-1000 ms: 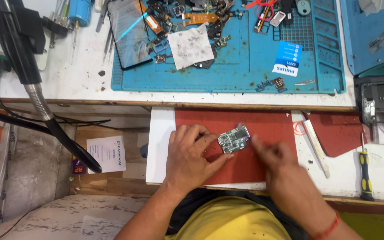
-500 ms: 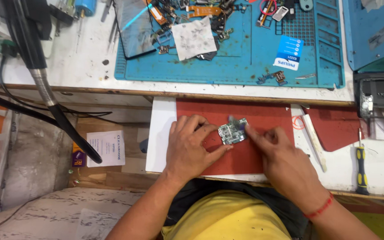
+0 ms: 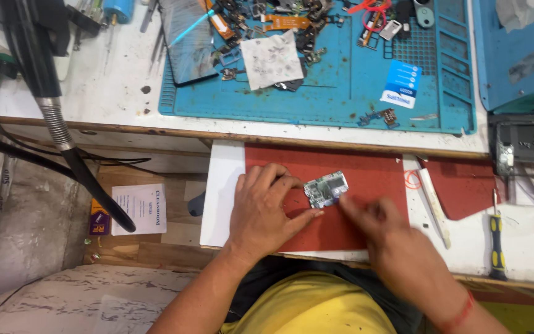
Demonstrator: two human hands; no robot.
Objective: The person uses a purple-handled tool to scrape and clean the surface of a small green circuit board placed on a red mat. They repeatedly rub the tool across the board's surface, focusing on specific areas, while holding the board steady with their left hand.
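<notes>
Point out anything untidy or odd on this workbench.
Loose parts and flex cables lie scattered around a crumpled cloth on the blue mat. Otherwise nothing stands out: left hand steadies the circuit board; right hand is blurred.

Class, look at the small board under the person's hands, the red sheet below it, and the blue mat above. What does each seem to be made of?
Small green circuit board: probably rigid laminate, with shiny silver metal patches. Red sheet: matte and flat, possibly rubber or card; the look leaves it open. Blue mat: likely moulded silicone or rubber, dull finish with raised ridges and cells. The left hand steadies the board.
</notes>
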